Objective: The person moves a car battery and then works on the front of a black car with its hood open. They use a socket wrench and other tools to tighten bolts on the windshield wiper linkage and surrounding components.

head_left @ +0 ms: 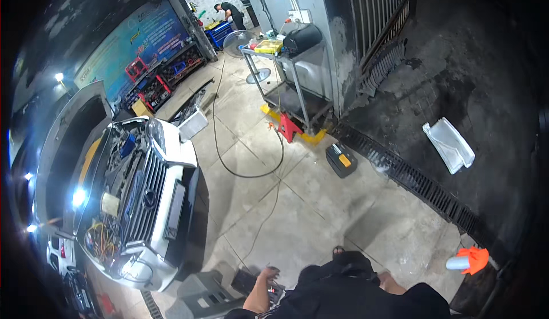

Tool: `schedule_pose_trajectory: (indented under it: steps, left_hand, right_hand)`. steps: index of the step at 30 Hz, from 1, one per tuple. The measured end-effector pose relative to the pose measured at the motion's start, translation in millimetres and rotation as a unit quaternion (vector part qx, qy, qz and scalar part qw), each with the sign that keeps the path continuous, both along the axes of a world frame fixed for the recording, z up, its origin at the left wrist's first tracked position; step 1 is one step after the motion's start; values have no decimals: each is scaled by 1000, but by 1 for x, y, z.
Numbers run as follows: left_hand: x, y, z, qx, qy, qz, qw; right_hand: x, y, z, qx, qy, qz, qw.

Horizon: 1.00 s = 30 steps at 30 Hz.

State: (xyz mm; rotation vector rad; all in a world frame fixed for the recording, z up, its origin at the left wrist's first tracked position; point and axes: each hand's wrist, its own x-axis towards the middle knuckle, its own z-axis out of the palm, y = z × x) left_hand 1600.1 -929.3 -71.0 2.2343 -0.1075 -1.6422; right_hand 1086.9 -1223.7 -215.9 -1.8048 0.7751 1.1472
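My left hand (269, 273) hangs low beside my dark clothing, fingers loosely bent and a little apart, with nothing visible in it. A dark box-like object (244, 282) lies just left of it, and a grey plastic piece (203, 296) is farther left. Some small things under my left forearm are too unclear to name. A patch of bare skin (391, 283) shows at my right side, but my right hand itself is hidden by my body.
At left stands a white car (174, 204) with its hood up. A black cable (214, 126) loops over the floor near a red jack stand (287, 127) and a black case (341, 160). A metal cart (294, 79), a drain grate (423, 187) and a white panel (449, 146) lie beyond. Another person (231, 14) bends over far back.
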Motion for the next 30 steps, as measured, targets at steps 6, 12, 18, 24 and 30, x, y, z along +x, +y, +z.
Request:
schedule_pose_trajectory:
  steps: [6,12,18,24,30]
  left_hand:
    - [148,-75,4,53,-19,140,989]
    - [347,-215,-30,128,-56,-137,981]
    - [441,-504,-25,-333,-325,-290,836]
    - [478,-750,10,-296,-176,-225,911]
    - [431,-901,110,-321,-62,-361,873]
  right_hand:
    - [318,-276,245,-262,-336,-389,817]
    - [428,-309,254,-172,-433,-616,636]
    - [378,-195,131,-33,-255,-698,668]
    - [416,-231,67,41,-78,-795,600]
    - [495,-409,126,-210,-179,-820,502]
